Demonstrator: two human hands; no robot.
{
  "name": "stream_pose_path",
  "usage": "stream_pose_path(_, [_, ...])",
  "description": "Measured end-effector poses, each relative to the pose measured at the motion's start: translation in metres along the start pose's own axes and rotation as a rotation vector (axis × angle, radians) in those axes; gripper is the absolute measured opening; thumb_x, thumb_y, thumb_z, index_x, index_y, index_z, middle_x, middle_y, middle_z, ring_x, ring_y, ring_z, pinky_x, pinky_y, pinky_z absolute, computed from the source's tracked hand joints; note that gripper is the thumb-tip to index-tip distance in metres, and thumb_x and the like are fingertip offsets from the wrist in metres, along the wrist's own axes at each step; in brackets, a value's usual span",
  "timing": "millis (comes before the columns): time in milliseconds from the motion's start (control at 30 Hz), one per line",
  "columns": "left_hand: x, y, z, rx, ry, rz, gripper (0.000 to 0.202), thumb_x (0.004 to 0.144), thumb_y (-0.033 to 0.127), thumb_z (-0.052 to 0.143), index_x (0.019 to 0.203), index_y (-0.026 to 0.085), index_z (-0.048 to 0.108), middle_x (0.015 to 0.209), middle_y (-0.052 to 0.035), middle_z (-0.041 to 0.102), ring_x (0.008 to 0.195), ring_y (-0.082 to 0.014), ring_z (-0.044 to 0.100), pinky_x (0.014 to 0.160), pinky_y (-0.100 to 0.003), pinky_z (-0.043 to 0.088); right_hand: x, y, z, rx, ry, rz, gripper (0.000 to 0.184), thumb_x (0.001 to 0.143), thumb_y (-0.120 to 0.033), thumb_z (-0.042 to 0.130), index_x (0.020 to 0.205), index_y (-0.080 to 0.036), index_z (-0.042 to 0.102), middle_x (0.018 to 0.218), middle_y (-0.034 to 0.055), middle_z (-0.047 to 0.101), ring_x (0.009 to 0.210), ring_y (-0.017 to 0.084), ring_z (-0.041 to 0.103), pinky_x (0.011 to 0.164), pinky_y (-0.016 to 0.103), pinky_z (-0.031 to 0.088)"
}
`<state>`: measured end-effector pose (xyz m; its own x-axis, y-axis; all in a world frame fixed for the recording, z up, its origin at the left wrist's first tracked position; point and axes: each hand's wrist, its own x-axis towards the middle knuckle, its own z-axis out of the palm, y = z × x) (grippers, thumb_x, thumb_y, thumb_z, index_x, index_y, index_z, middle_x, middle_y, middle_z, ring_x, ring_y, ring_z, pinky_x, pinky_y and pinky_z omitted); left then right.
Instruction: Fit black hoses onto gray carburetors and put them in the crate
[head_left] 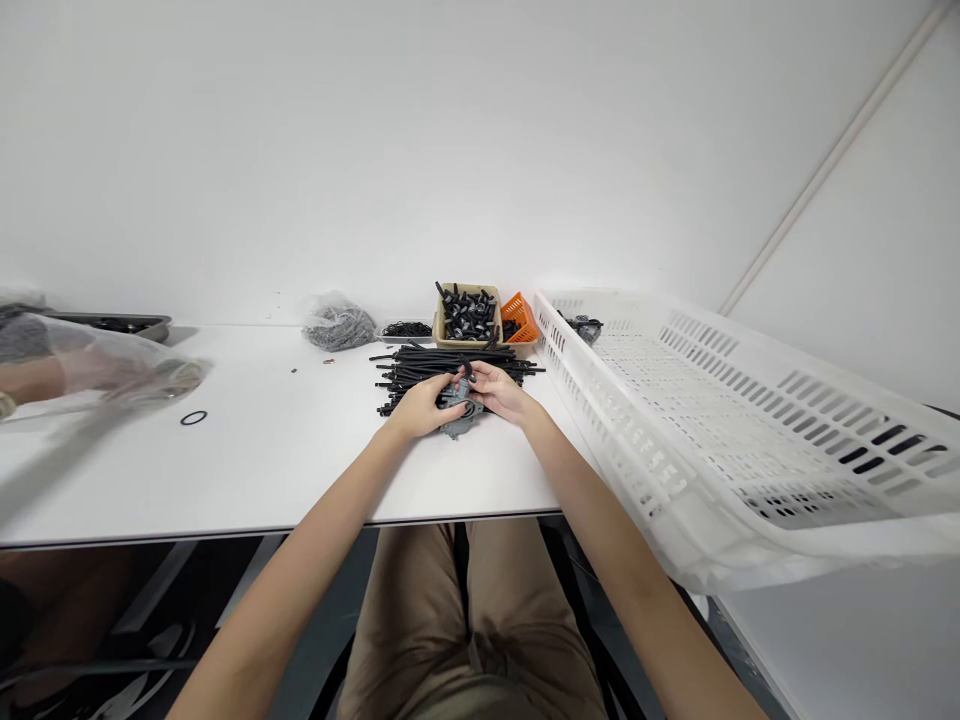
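A grey metal carburetor point(459, 422) is held just above the table, in front of the black tubes. My left hand point(426, 408) is closed around its left side, with the thumb across the front. At its top, my right hand point(504, 392) pinches a small black fitting point(466, 370) against the carburetor; whether the fitting is seated cannot be made out. The fingers partly hide both pieces. Right behind my hands lies a pile of black rubber tubes point(405, 375).
A beige bin point(441, 340) of black fittings, an orange basket point(529, 318) and a tray of black rings point(406, 331) stand behind. At right is a large white crate point(600, 410). Left are a bagged grey heap point(337, 325), a black ring point(193, 418) and another person's hand point(97, 368) inside a plastic bag.
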<state>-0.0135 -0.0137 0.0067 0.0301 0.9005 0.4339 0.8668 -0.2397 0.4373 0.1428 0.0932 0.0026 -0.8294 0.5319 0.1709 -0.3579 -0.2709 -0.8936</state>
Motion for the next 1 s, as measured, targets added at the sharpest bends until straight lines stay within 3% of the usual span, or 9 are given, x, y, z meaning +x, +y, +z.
stream_pose_path(1000, [0.0005, -0.0022, 0.0017, -0.015, 0.006, -0.007, 0.049, 0.079, 0.049, 0.055, 0.112, 0.015, 0.061, 0.105, -0.0092, 0.068, 0.094, -0.0279, 0.064, 0.085, -0.038, 0.049, -0.0021, -0.0028, 0.0029, 0.015, -0.004, 0.0, 0.03, 0.066, -0.013, 0.075, 0.094, -0.021, 0.068, 0.093, 0.0003, 0.07, 0.085, 0.013, 0.064, 0.074, 0.022, 0.052])
